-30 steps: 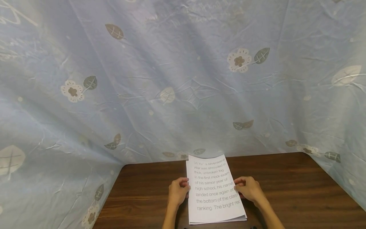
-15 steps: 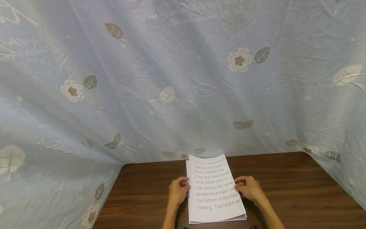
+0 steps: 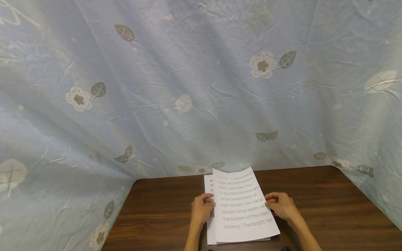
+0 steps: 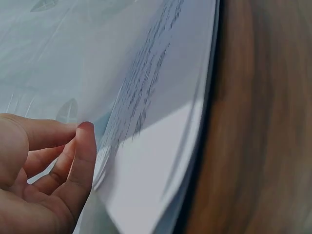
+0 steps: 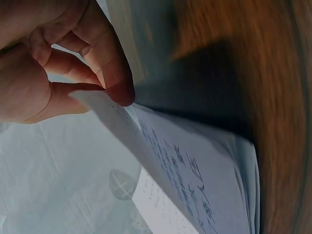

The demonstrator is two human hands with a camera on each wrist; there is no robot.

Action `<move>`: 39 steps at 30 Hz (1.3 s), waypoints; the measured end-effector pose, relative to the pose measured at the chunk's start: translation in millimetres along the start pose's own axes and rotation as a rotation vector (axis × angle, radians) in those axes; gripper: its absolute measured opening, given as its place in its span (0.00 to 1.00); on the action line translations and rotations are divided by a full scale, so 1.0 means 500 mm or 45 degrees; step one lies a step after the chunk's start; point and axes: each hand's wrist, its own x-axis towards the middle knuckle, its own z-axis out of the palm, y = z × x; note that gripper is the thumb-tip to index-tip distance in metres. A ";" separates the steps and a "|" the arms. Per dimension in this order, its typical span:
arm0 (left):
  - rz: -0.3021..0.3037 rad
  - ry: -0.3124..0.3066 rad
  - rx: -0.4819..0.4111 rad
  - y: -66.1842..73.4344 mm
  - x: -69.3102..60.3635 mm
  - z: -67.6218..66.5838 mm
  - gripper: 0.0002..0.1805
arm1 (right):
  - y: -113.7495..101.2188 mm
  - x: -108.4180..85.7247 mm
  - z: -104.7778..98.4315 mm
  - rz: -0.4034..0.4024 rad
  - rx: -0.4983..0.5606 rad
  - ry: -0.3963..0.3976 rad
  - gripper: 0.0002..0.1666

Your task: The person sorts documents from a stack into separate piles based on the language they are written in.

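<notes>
A white sheet of paper with large English print is held between both hands, bowed slightly and lifted off the papers under it. My left hand pinches its left edge between thumb and fingers, and the left wrist view shows that hand with the fingertips meeting at the edge. On the opposite edge my right hand pinches the sheet; the right wrist view has this hand above the pile. Beneath lies a paper stack, its top page printed with Chinese characters, mostly covered by the sheet.
The dark wooden table extends to both sides of the papers. A pale blue curtain with leaf and flower prints hangs behind the table and down its sides. Small dark objects show at the bottom edge of the head view, too cut off to identify.
Both hands have shifted right with the top sheet, which slides off the stack's left side. A strip of the Chinese-printed page below is now uncovered.
</notes>
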 end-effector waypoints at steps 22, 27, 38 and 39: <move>-0.014 -0.051 -0.122 0.047 -0.029 0.114 0.18 | 0.071 -0.015 -0.115 0.026 -0.028 -0.052 0.22; -0.019 -0.066 -0.117 0.051 -0.031 0.138 0.18 | 0.085 -0.017 -0.141 0.041 -0.049 -0.052 0.24; -0.045 -0.088 -0.132 0.077 -0.049 0.191 0.18 | 0.119 -0.030 -0.198 0.060 -0.123 -0.056 0.25; -0.042 -0.090 -0.134 0.079 -0.051 0.196 0.17 | 0.122 -0.031 -0.203 0.060 -0.124 -0.055 0.25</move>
